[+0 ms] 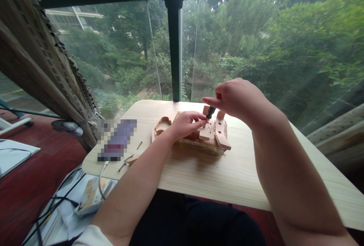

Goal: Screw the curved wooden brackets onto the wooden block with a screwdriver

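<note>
My right hand (236, 96) is closed around the top of a screwdriver with a black handle (211, 112), which tilts down toward a light wooden piece. The fingertips of my left hand (186, 123) pinch together at the screwdriver's lower end; its tip and any screw there are hidden. Below both hands is a box-like bundle (199, 145) that looks wrapped in clear film. On it rest a wooden piece with small holes (205, 134) and an angled wooden bar with dark round holes (220, 130). A curved wooden part (162, 124) lies left of my left hand.
A blurred-out phone-like object (118, 140) with a white cable (101, 179) lies on the table's left. Near it are a screw (139, 145) and a metal tool (123, 164). The pale table (199, 177) ends at a window (174, 49). Papers and black cables lie lower left.
</note>
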Motion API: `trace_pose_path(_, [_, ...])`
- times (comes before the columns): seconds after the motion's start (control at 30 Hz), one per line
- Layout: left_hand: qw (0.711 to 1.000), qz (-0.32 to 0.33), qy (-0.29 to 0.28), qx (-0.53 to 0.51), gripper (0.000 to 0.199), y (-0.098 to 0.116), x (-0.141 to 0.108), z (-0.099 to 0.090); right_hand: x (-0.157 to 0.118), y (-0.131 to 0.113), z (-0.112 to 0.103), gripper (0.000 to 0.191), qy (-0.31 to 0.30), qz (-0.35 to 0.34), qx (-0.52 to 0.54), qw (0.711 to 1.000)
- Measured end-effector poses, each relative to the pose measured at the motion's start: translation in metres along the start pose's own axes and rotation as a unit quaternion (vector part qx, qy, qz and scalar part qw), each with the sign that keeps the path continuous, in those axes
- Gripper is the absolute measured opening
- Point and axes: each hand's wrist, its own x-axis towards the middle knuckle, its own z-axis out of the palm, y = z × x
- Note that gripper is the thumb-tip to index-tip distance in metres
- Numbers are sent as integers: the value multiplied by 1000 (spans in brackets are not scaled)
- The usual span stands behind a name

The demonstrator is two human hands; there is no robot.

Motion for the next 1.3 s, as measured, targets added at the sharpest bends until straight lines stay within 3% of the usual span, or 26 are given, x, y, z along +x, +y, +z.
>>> trace_pose_path(0.2, [1000, -5, 26, 16, 27, -5, 2, 0, -2, -3, 4, 52, -14, 13, 38, 999])
trace_pose_path(0.3, [1000, 10, 27, 9, 27, -8, 2, 0, -5, -3, 4, 43, 14, -50, 121, 991])
trace_pose_path(0.4, [1000, 9, 16, -1, 30, -9, 3, 0, -5, -1, 3, 38, -13, -92, 170, 981])
trace_pose_path(0.57, [1000, -2, -2, -20, 30, -8, 2, 0, -1, 1, 2, 20, -16, -67, 108, 992])
trace_pose_path(0.73, [1000, -9, -11, -24, 25, -4, 0, -1, 3, 1, 2, 46, -22, -28, 16, 999])
trace_pose_path(0.83, [999, -7, 44, 1, 19, 1, -1, 0, 4, 1, 3, 51, -29, 2, 9, 1000])
trace_pose_path(0.93, [987, -13, 156, 20, 17, 4, 1, -1, 3, 3, 3, 46, -25, -3, 9, 1000])
trace_pose_path(1.03, [970, -53, 233, 43, 23, 3, 3, -5, -1, 8, 0, 37, 29, -27, 21, 999])
trace_pose_path(1.1, [960, -88, 249, 96, 26, 0, 3, -11, -4, 11, -3, 31, 86, -34, 43, 995])
trace_pose_path(1.17, [957, -125, 199, 173, 34, -2, 1, -21, -7, 14, -7, 27, 134, -36, 67, 988])
trace_pose_path(1.23, [956, -164, 57, 236, 52, -1, -4, -31, -9, 16, -10, 21, 163, -39, 85, 982])
trace_pose_path(1.3, [932, -204, -107, 281, 75, 2, -11, -40, -12, 18, -13, 16, 170, -43, 99, 979])
